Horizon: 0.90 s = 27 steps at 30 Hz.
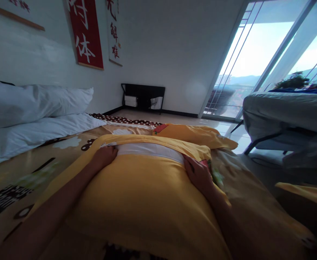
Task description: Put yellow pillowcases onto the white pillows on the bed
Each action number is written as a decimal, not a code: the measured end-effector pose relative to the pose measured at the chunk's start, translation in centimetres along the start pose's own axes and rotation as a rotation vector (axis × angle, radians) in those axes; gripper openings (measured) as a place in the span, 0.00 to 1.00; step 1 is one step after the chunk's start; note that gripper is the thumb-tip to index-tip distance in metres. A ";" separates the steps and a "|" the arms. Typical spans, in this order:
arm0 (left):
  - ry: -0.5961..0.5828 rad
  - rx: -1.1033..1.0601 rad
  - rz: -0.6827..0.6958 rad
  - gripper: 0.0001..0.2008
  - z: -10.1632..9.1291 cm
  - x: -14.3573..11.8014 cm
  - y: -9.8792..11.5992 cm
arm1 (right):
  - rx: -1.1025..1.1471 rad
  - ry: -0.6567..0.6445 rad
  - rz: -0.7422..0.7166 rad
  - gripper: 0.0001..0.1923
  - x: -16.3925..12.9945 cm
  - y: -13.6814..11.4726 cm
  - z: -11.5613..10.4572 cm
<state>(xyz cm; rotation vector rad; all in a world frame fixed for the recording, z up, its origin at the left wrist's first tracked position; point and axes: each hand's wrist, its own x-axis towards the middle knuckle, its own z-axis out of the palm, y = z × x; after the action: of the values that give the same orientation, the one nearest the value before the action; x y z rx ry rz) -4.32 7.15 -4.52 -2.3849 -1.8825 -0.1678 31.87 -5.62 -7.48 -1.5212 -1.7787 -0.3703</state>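
A yellow pillowcase [142, 191] lies in front of me on the bed, with a white pillow [147, 148] inside it. A strip of the white pillow shows through the opening along the far side. At the left end of that opening, my left hand [105, 157] is closed on the pillowcase edge. My right hand [199, 173] grips the edge at the right end, its fingers curled over the cloth. Just beyond lies an orange-yellow cloth piece [193, 135] with a red print, partly hidden by the pillowcase.
A patterned brown sheet [66, 159] covers the bed. White pillows [39, 103] are stacked at the left by the wall. A low black shelf [143, 95] stands in the far corner. To the right, a covered piece of furniture [285, 112] on dark legs stands near the glass door [242, 61].
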 end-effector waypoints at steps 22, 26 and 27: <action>0.344 -0.010 -0.242 0.25 -3.5 -1.2 0.7 | -0.297 -0.057 0.288 0.23 0.1 -2.5 -2.2; 0.234 -0.024 -0.194 0.19 -3.8 -0.2 0.7 | -0.489 -0.301 0.347 0.19 0.0 -3.7 -1.2; 0.228 -0.033 -0.184 0.19 -4.1 -0.1 0.7 | -0.522 -0.317 0.344 0.19 0.2 -4.1 -1.1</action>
<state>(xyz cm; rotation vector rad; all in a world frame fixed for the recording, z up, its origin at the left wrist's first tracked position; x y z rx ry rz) -3.75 6.32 -0.51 -2.1046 -1.9979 -0.4671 28.42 -7.20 -5.57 -2.3248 -1.6804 -0.4619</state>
